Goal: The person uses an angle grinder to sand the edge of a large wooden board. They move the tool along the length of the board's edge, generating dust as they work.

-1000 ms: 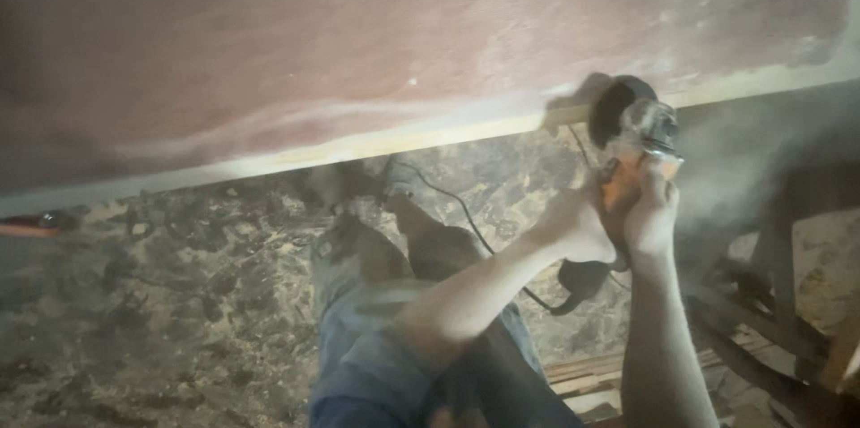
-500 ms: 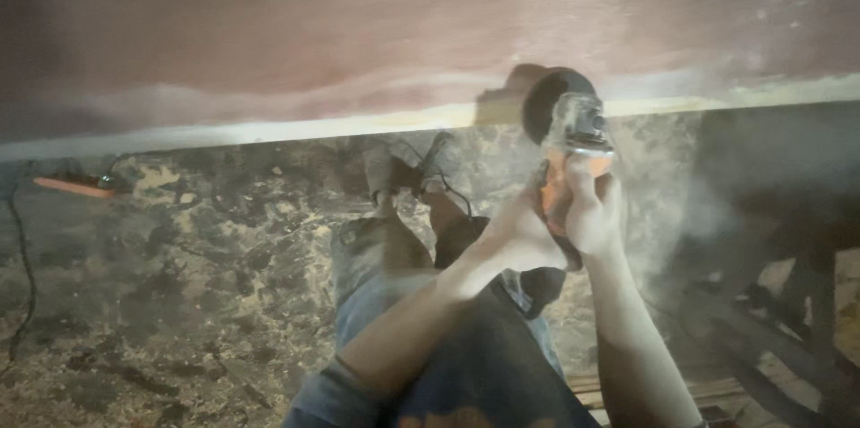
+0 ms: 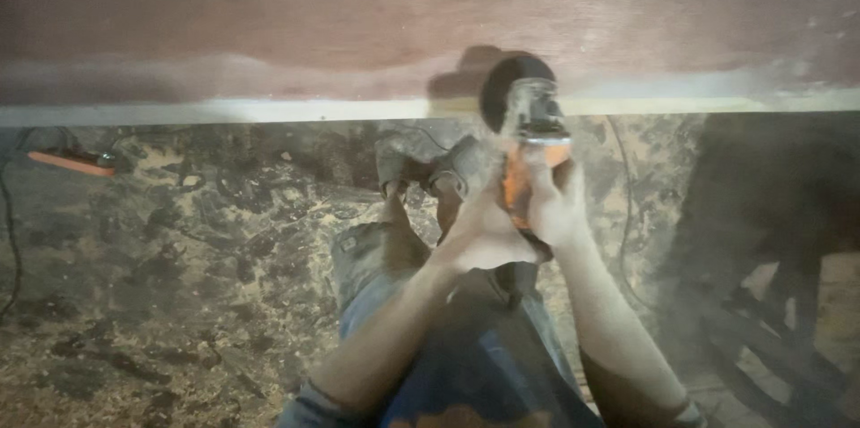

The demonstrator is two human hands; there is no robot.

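Both my hands grip an orange and grey angle grinder. My left hand wraps the body from the left, and my right hand holds it from the right. Its black round disc presses against the pale lower edge of a large reddish-brown panel overhead. Fine dust hangs around the tool. My legs in blue jeans stretch out beneath, with my shoes pointing away.
The floor is covered in sawdust and dark patches. An orange tool lies at the far left with a black cable nearby. A dark frame or stand fills the right side.
The grinder and both hands have moved left along the panel's lower edge. The dust cloud at the right has thinned.
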